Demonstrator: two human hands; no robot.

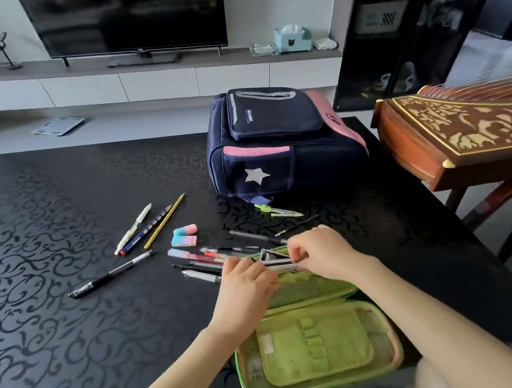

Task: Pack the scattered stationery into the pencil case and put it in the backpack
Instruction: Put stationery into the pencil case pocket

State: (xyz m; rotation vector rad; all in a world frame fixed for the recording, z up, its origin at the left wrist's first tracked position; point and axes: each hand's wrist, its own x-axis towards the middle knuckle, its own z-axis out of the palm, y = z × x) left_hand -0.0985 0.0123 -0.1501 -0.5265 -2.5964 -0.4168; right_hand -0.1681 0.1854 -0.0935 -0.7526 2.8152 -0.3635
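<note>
A green pencil case [315, 347] lies open on the black table near its front edge. Over the case's far half, my left hand [243, 288] and my right hand [323, 253] together pinch a bundle of pens [281, 263]. More pens [204, 258] lie just left of my hands. Farther left are a black pen [110, 274], a white pen [133, 229], a blue pencil [147, 229] and a yellow pencil [164, 221]. Two pink-and-blue erasers [184, 235] sit behind them. A green compass [277, 211] lies in front of the navy and pink backpack [274, 146].
A carved wooden zither [466, 132] on a stand is right of the table. Behind the patterned table [45, 252] stand a low TV cabinet [150, 77] with a television and a dark glass cabinet [414, 19]. A scale [58, 125] lies on the floor.
</note>
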